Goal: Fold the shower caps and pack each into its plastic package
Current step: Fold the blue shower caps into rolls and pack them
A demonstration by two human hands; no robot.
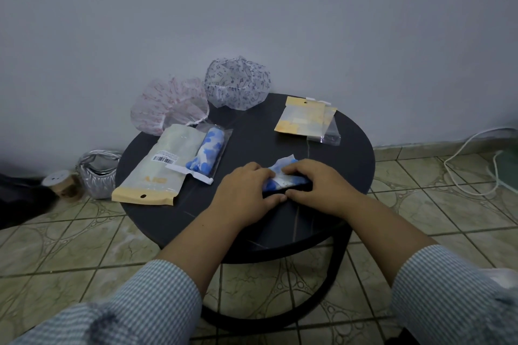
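Clear package (208,148) holds rolled blue cap (207,154).

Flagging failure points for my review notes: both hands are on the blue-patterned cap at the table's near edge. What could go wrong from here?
1. The blue cap under the left hand and right hand looks springy and may unroll once released.
2. It lies close to the round table's edge and could slide off.
3. The red-patterned cap and note-patterned cap overhang the far rim and might fall.
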